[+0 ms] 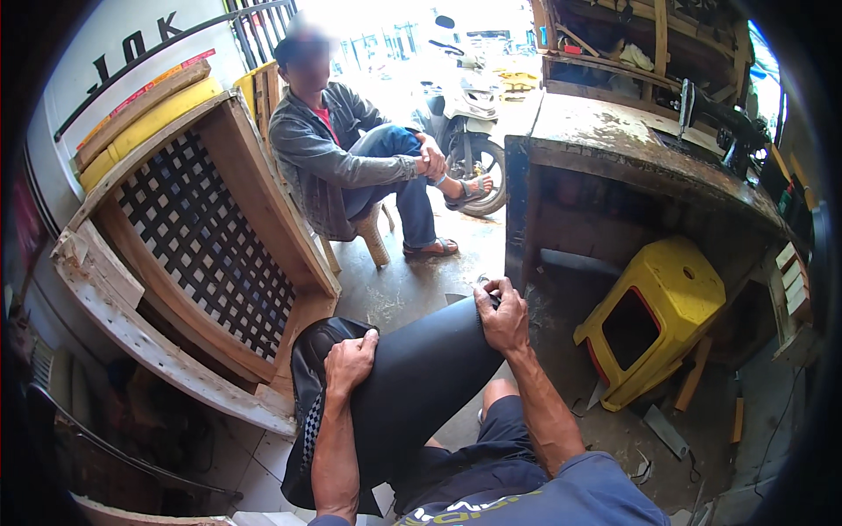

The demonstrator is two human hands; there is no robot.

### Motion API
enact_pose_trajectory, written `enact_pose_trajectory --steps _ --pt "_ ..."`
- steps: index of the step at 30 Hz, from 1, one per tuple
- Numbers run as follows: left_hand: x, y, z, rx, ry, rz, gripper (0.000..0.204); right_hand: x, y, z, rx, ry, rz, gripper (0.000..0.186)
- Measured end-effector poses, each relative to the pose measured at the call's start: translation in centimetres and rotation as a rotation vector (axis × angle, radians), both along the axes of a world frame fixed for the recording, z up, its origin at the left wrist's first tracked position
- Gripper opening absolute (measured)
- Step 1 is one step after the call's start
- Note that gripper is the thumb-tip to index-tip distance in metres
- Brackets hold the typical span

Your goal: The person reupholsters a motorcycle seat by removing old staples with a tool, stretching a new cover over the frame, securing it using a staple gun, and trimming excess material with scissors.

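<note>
Across my lap lies a black vinyl seat cover point(421, 368), smooth on top, with a black-and-white checkered strip along its left side. My left hand point(351, 359) is closed on its left part, the thumb toward the middle, beside a bunched, folded section. At the cover's far right end, my right hand point(504, 316) grips the edge between thumb and bent fingers. Between the two hands the material is stretched fairly smooth. Its underside and whatever is beneath it are hidden.
To the left stands a wooden seat frame point(307, 263) with woven black webbing point(210, 237). A person point(342, 158) sits ahead on a stool, near a parked motorcycle point(469, 114). On the right are a worn worktable point(605, 123), a sewing machine point(719, 123) and a tilted yellow stool point(675, 280).
</note>
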State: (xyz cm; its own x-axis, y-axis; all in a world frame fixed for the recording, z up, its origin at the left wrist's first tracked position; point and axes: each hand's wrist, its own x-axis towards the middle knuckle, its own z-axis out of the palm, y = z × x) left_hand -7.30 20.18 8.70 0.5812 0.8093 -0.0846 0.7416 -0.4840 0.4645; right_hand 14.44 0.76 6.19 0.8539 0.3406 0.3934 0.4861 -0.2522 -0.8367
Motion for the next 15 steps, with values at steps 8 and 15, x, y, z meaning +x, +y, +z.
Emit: enact_pose_trajectory --steps 8,15 --pt "0.0 1.4 -0.5 0.041 -0.037 0.008 0.064 4.9 -2.9 5.3 0.366 0.111 -0.152 0.079" --pt "0.6 2.4 -1.3 0.026 -0.024 0.004 0.065 7.7 -11.3 9.6 0.889 -0.026 0.009 0.043"
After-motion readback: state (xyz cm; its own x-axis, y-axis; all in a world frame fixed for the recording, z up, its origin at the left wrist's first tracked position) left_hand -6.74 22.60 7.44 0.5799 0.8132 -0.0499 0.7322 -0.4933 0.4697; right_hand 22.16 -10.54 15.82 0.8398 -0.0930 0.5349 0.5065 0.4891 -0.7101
